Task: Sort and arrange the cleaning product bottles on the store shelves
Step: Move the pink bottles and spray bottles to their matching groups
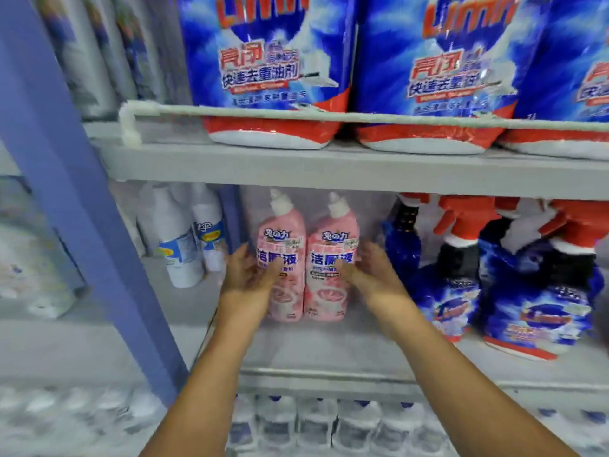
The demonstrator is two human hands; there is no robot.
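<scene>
between both hands sit 2 pink toilet cleaner bottles (306, 262), upright n touching side by side on the middle shelf (329, 351). left hand (252, 275) wraps the left bottle, thumb across its label. right hand (367, 270) does the same w/ the right one. past the right hand: blue spray bottles (494, 285) w/ red triggers. above the hands, blue refill pouches (273, 61). white bottles (184, 239) off to the left.

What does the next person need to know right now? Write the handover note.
Left hand: grip on the left pink bottle.
Right hand: grip on the right pink bottle.
Both bottles stand upright, side by side, touching, on the middle shelf, labels forward.
Done: the pink pair is lined up.
Left: release them, then check the white bottles to the left and the blue spray bottles to the right.
</scene>
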